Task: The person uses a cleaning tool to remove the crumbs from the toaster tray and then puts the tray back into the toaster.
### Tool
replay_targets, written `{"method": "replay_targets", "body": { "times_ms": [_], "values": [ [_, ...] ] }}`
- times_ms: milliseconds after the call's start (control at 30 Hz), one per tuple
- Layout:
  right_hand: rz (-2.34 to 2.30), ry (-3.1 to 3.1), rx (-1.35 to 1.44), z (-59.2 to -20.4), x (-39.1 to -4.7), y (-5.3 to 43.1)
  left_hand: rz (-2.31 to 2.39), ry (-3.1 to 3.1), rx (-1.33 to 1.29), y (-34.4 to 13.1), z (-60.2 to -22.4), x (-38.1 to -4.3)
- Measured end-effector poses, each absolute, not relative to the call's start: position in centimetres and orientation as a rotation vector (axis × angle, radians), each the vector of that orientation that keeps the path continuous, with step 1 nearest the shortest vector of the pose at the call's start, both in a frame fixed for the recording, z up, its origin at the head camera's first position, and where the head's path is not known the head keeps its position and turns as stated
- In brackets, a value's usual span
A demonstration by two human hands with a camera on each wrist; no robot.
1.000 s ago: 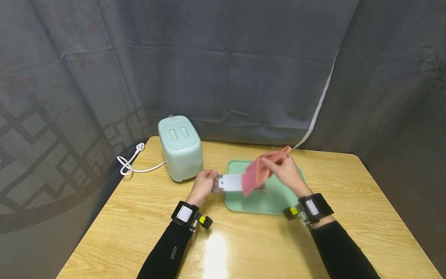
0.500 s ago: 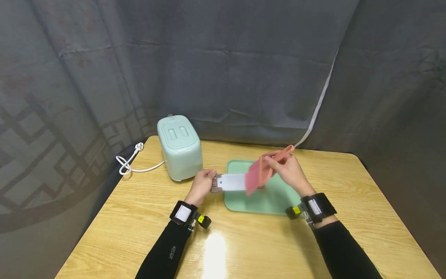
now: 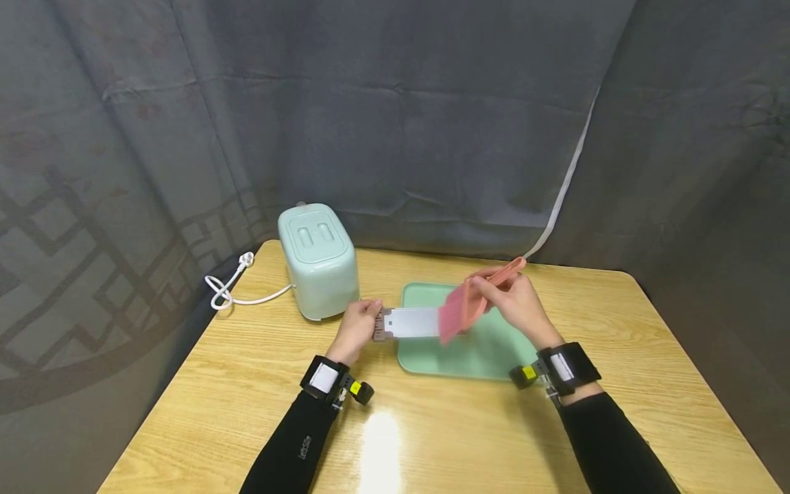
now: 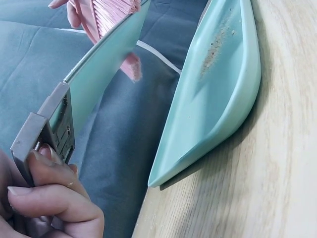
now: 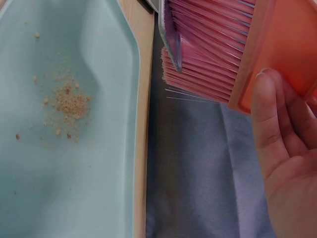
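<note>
My left hand (image 3: 354, 329) pinches the grey plastic end of a toaster's crumb tray (image 3: 413, 322), a thin shiny metal plate held out level above a green tray (image 3: 487, 353). In my right hand (image 3: 518, 309) is a pink brush (image 3: 472, 305), gripped near its head. Its bristles (image 5: 208, 54) lie over the far end of the crumb tray, and in the left wrist view some bristles (image 4: 131, 67) show below the plate's edge. A small heap of brown crumbs (image 5: 72, 104) lies in the green tray.
A mint-green toaster (image 3: 321, 264) with a closed lid stands behind my left hand. Its white cord and plug (image 3: 231, 288) lie at the table's left edge. The wooden table (image 3: 444, 432) ends at a grey curtain (image 3: 432, 137).
The brush in my right hand has slid a little to the right along the crumb tray, baring more of the plate. My left hand and the crumb tray stay nearly still.
</note>
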State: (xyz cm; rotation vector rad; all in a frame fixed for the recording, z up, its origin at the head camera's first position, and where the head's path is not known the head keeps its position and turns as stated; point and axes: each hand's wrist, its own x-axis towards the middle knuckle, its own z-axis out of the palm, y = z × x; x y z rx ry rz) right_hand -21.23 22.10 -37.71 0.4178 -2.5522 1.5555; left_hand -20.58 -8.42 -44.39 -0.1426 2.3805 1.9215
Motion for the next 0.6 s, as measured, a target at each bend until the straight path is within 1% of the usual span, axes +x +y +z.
{"method": "replay_targets", "body": {
  "times_ms": [467, 600],
  "values": [
    [1.472, -2.563, 0.393, -37.22, -20.99, 22.42, 1.931, 2.355, -0.149, -8.54, -44.35, -20.61],
    [1.476, -2.555, 0.346, -36.97, -20.76, 22.18, 1.938, 2.351, -0.158, -8.51, -44.24, -20.47]
  ]
}}
